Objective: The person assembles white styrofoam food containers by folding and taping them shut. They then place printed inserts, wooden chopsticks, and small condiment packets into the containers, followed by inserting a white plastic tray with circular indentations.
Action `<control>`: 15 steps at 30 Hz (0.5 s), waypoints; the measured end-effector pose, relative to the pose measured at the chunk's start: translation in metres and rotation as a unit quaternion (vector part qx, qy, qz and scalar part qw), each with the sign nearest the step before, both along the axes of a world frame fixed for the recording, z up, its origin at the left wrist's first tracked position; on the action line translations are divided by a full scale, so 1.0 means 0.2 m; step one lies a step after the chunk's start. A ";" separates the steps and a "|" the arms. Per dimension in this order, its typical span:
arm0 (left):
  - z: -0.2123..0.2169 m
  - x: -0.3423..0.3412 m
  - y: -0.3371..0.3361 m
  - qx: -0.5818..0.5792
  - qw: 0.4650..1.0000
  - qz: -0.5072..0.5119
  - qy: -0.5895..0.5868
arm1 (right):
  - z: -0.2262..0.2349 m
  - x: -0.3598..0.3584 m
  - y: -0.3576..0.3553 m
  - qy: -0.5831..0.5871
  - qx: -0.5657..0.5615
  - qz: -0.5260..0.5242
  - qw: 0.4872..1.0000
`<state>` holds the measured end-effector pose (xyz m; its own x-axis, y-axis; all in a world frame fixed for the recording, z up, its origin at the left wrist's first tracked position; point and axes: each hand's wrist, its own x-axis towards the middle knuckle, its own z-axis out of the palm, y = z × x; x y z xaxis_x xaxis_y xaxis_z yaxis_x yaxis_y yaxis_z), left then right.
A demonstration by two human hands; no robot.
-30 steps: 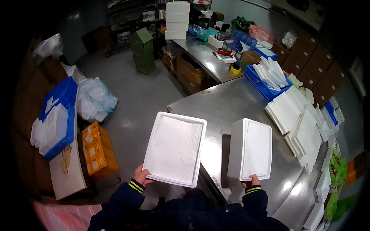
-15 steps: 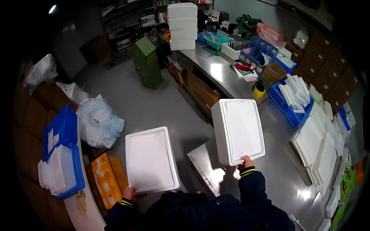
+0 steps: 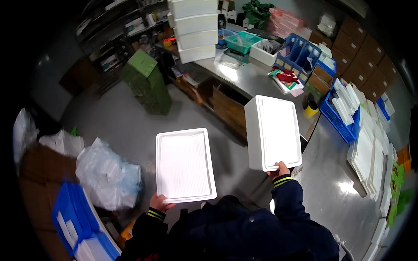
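My left hand (image 3: 160, 202) grips the lower left corner of a shallow white tray (image 3: 184, 167). This tray has a raised rim and a finely ribbed face, and is held up above the floor. My right hand (image 3: 278, 168) is closed on the lower edge of a deep white box (image 3: 278, 132), thumb on its front. The box is tilted, so its rimmed face and its left side both show. The two white pieces are apart, with a gap between them. Fingers behind both pieces are hidden.
Ahead stands a steel table (image 3: 244, 82) carrying a stack of white bins (image 3: 198, 39), a green basket (image 3: 244, 42) and blue baskets. White flat panels (image 3: 368, 156) lie on the right-hand table. A green box (image 3: 148, 85) and plastic bags (image 3: 109, 174) stand on the floor.
My view has shifted forward, toward the steel table and bin stack. Both hands still hold their white pieces; the tray has come higher and nearer the box in view.
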<state>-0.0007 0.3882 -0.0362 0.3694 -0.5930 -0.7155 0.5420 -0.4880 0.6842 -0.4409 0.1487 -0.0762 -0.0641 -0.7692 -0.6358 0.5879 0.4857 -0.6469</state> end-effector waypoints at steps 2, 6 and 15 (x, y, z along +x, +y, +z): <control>-0.05 0.21 -0.25 -0.067 0.996 -0.026 0.049 | 0.02 0.16 -0.07 -0.026 -0.021 -0.027 0.999; 0.03 0.35 -0.96 -0.046 0.995 -0.086 0.004 | 0.05 0.33 -0.34 0.015 0.013 -0.078 0.997; -0.02 0.54 -2.37 -0.053 0.987 -0.136 0.063 | -0.02 0.74 -1.27 -0.032 -0.001 -0.135 0.990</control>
<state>0.1070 -0.0858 -0.0404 0.0983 -0.7320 -0.6742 0.4843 -0.5566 0.6750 -0.2925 -0.1047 -0.0812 -0.2276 -0.7304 -0.6440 0.7360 0.3040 -0.6049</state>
